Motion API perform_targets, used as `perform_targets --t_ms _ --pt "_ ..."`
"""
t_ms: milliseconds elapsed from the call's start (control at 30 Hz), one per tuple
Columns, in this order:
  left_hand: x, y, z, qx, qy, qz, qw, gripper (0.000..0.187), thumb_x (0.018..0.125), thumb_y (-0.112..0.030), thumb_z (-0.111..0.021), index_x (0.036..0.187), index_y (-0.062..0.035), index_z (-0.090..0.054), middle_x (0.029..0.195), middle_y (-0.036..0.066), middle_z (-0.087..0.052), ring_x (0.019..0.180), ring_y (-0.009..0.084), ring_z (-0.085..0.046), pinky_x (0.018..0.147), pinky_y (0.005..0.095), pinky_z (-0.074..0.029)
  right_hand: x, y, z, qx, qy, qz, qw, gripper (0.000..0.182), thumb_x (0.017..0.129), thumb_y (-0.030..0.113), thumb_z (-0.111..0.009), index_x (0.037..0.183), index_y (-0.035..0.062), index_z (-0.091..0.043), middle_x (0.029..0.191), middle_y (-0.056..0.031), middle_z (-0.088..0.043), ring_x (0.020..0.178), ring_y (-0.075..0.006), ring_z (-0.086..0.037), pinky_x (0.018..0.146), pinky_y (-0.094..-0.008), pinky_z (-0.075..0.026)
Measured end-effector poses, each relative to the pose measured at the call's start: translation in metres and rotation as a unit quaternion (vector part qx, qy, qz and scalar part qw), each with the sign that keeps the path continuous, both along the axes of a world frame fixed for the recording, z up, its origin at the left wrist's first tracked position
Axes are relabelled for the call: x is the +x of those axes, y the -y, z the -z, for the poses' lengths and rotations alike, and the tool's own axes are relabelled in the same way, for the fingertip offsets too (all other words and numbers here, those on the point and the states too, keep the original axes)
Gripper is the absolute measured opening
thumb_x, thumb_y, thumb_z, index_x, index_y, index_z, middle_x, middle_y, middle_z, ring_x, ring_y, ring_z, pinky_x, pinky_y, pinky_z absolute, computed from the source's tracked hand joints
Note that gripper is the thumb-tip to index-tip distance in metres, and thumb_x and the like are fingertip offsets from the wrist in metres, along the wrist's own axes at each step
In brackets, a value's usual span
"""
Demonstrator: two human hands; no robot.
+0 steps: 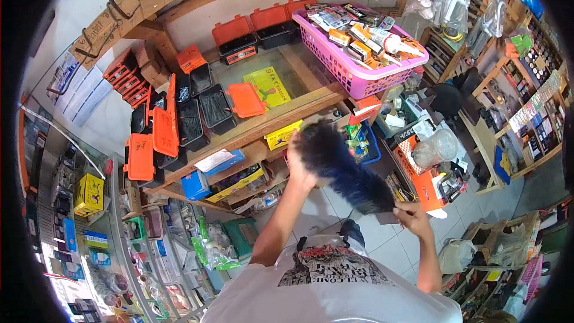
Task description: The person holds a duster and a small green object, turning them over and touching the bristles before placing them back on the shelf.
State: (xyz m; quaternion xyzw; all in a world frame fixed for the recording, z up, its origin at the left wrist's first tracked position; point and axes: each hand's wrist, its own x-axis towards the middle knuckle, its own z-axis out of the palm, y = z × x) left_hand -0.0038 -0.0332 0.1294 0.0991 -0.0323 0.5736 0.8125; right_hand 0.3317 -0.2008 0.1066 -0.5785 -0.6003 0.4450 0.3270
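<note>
A dark, fluffy duster (353, 173) with black and blue fibres stretches between my two hands, in front of the wooden counter. My left hand (299, 164) is at its upper left end, with the fingers partly hidden by the fibres. At the lower right end, my right hand (411, 216) has its fingers closed on the duster. Behind the duster is a yellow box (283, 136) on the shelf under the counter top.
Black and orange boxes (216, 109) of small hardware stand on the glass-topped counter (230, 75). A pink basket (359, 75) full of packages rests at its right end. Crowded shelves (502, 245) lie at the lower right, and a display case (140, 245) at the left.
</note>
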Motion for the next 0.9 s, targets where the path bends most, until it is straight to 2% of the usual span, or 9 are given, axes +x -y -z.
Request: perform_targets --t_ms 167,300,400,433,600,700,733,800,900 --pt "0.039 0.030 0.028 -0.039 0.153 0.144 0.977 0.049 0.105 -0.043 -0.043 0.128 -0.0009 -0.057 0.133 0.021 -0.060 0.137 0.0390 -0.049 0.117 0.0558 -0.037 -0.055 -0.006 0.022 0.050 -0.037 -0.006 0.998 0.028 0.093 0.011 -0.071 0.119 0.0018 -0.074 0.074 -0.0001 -0.064 0.060 -0.0050 -0.050 0.055 -0.0251 -0.040" --pt "0.027 0.028 0.010 -0.143 0.007 0.073 0.987 0.045 0.105 -0.042 -0.045 0.126 -0.0060 -0.060 0.124 0.021 -0.064 0.130 0.0404 -0.054 0.116 0.0551 -0.038 -0.085 -0.002 0.019 -0.039 -0.160 0.047 0.985 0.018 0.099 0.013 -0.063 0.095 -0.0007 -0.074 0.065 0.0030 -0.055 0.051 -0.0041 -0.043 0.047 -0.0238 -0.032" --pt "-0.004 -0.010 0.047 -0.090 -0.056 -0.003 0.994 0.044 0.104 -0.042 -0.046 0.127 -0.0063 -0.058 0.120 0.020 -0.065 0.120 0.0346 -0.060 0.109 0.0512 -0.045 -0.057 0.004 0.045 -0.104 -0.175 -0.013 0.979 0.022 0.098 0.014 -0.067 0.113 0.0005 -0.075 0.073 0.0025 -0.063 0.055 -0.0026 -0.045 0.048 -0.0224 -0.032" --pt "-0.012 -0.003 0.028 -0.093 0.110 0.046 0.988 0.042 0.104 -0.042 -0.045 0.126 -0.0092 -0.061 0.121 0.018 -0.065 0.118 0.0346 -0.060 0.111 0.0528 -0.043 -0.053 0.006 0.046 -0.107 -0.178 -0.017 0.978 0.021 0.098 0.014 -0.067 0.112 0.0008 -0.075 0.073 0.0025 -0.062 0.055 -0.0025 -0.045 0.048 -0.0223 -0.032" --pt "-0.003 -0.014 0.117 -0.049 -0.065 -0.066 0.995 0.052 0.102 -0.054 -0.043 0.127 -0.0132 -0.065 0.122 0.005 -0.067 0.117 0.0294 -0.061 0.110 0.0480 -0.044 -0.072 0.000 0.036 -0.101 -0.185 0.010 0.977 0.020 0.100 0.017 -0.065 0.109 0.0014 -0.074 0.072 0.0032 -0.061 0.055 -0.0022 -0.045 0.047 -0.0219 -0.032" --pt "0.020 0.010 0.124 -0.176 -0.186 -0.086 0.963 0.061 0.101 -0.061 -0.040 0.130 -0.0115 -0.062 0.120 0.009 -0.068 0.113 0.0294 -0.062 0.107 0.0478 -0.046 -0.106 -0.013 0.002 -0.093 -0.226 0.020 0.969 0.030 0.103 0.021 -0.061 0.080 0.0029 -0.065 0.062 0.0039 -0.051 0.051 -0.0033 -0.044 0.047 -0.0229 -0.033" --pt "0.022 0.013 0.114 -0.196 -0.202 -0.093 0.955 0.063 0.101 -0.061 -0.039 0.131 -0.0107 -0.062 0.119 0.010 -0.068 0.112 0.0295 -0.062 0.107 0.0480 -0.047 -0.109 -0.014 0.005 -0.091 -0.234 0.011 0.968 0.023 0.103 0.020 -0.061 0.090 0.0029 -0.068 0.065 0.0044 -0.053 0.052 -0.0030 -0.044 0.047 -0.0225 -0.032" --pt "0.021 0.018 0.043 -0.167 -0.160 -0.102 0.968 0.061 0.103 -0.057 -0.036 0.129 -0.0084 -0.063 0.118 0.011 -0.069 0.109 0.0300 -0.065 0.106 0.0488 -0.048 -0.114 -0.011 0.016 -0.087 -0.249 -0.005 0.964 0.023 0.103 0.019 -0.059 0.111 0.0028 -0.074 0.073 0.0053 -0.058 0.054 -0.0022 -0.044 0.047 -0.0216 -0.032" --pt "-0.023 -0.014 0.069 0.084 -0.052 -0.021 0.995 0.070 0.101 -0.062 -0.033 0.129 -0.0047 -0.062 0.119 0.013 -0.069 0.110 0.0327 -0.065 0.105 0.0490 -0.049 -0.114 0.000 0.037 -0.099 -0.205 -0.005 0.974 0.024 0.102 0.020 -0.063 0.112 0.0017 -0.074 0.076 0.0045 -0.060 0.059 -0.0026 -0.047 0.051 -0.0220 -0.035"
